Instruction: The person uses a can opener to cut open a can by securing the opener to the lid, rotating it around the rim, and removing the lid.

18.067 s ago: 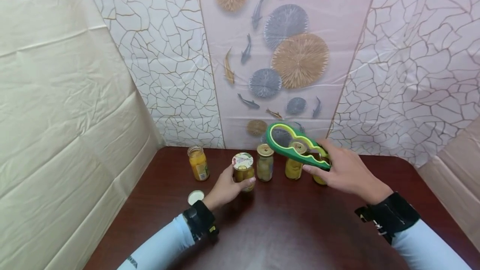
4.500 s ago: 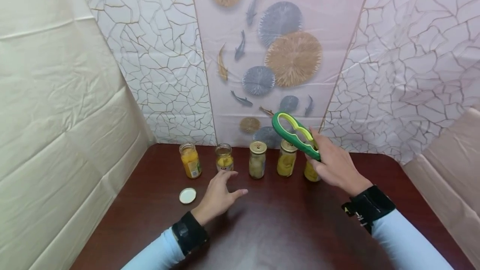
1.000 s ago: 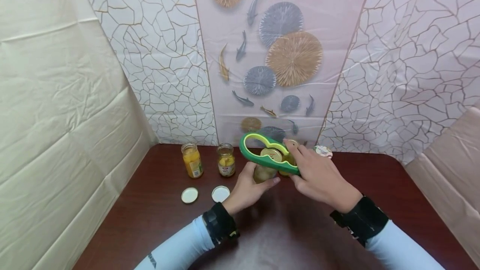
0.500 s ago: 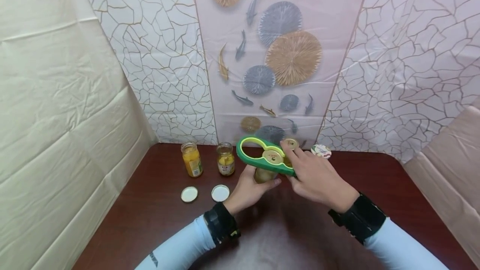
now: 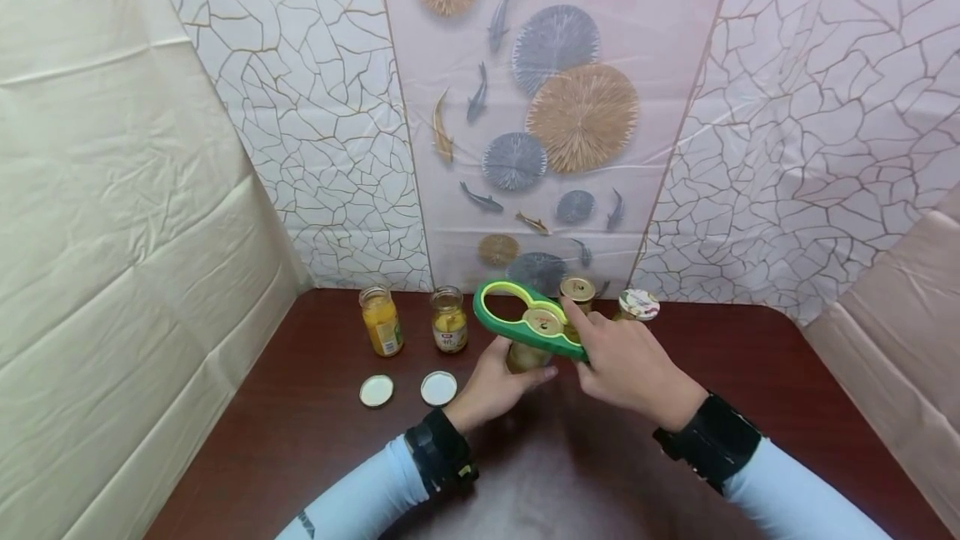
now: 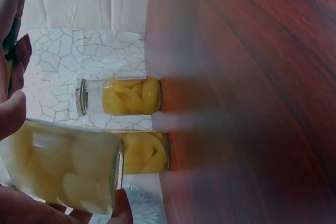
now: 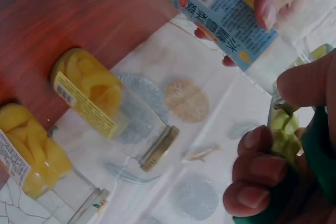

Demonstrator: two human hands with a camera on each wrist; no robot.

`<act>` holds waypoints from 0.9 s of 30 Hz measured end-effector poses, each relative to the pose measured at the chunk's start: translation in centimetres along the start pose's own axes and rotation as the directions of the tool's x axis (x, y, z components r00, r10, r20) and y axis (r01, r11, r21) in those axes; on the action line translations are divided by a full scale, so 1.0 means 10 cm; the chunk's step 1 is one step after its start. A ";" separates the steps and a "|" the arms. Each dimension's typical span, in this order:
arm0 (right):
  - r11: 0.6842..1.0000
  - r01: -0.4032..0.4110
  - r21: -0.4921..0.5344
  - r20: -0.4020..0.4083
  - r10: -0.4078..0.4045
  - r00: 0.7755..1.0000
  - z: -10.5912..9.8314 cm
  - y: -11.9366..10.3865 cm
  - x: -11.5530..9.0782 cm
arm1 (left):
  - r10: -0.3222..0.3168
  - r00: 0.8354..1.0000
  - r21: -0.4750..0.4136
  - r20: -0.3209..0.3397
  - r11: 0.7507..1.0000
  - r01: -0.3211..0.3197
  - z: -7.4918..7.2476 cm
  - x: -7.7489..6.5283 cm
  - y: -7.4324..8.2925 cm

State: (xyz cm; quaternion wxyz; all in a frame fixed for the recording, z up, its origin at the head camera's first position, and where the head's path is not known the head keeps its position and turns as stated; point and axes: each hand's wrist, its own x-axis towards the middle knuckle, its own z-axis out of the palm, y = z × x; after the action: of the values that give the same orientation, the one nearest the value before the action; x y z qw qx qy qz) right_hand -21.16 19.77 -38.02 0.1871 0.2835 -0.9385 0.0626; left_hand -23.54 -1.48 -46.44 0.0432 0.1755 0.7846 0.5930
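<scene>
Behind the bare left fingers (image 5: 495, 354) I see a wide black wristband (image 5: 438, 447) with a small yellow fleck (image 5: 467, 471); behind the right fingers (image 5: 576, 315), a matching black strap (image 5: 716, 440). Farther back from the fingers, the pale-blue left sleeve (image 5: 363, 486) bears a dark grey print (image 5: 307, 522); the right sleeve (image 5: 795, 490) matches its blue.

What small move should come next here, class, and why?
Probably a counterclockwise twist of the green jar opener: it sits around the gold lid, the right hand grips it, and the left hand holds the capped jar of pale fruit.
</scene>
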 end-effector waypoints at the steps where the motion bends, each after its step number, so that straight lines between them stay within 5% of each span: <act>1: 1.000 0.007 -0.003 -0.001 -0.007 1.000 0.01 0.00 0.00 | 0.002 1.000 0.015 0.001 1.000 -0.002 -0.01 0.00 -0.01; 10: 0.992 0.128 -0.012 0.013 -0.128 0.992 0.05 0.13 0.09 | 0.102 0.987 0.077 0.124 0.991 -0.112 -0.11 0.09 -0.13; 15: 0.974 0.227 0.011 0.019 -0.228 0.974 0.10 0.32 0.12 | 0.198 0.921 -0.064 0.335 0.980 -0.187 -0.19 0.17 -0.20; 18: 0.963 0.264 0.049 0.036 -0.266 0.963 0.12 0.37 0.12 | 0.218 0.890 -0.118 0.401 0.975 -0.186 -0.21 0.17 -0.23; 27: 0.959 0.275 0.072 0.043 -0.279 0.959 0.14 0.36 0.13 | 0.222 0.888 -0.119 0.402 0.975 -0.189 -0.23 0.15 -0.23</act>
State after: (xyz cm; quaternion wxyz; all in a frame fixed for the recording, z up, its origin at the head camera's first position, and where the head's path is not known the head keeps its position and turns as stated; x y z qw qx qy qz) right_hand -24.63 21.76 -38.83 0.1600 0.4197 -0.8915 0.0592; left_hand -26.09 -3.61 -47.71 0.1516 0.3770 0.7114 0.5735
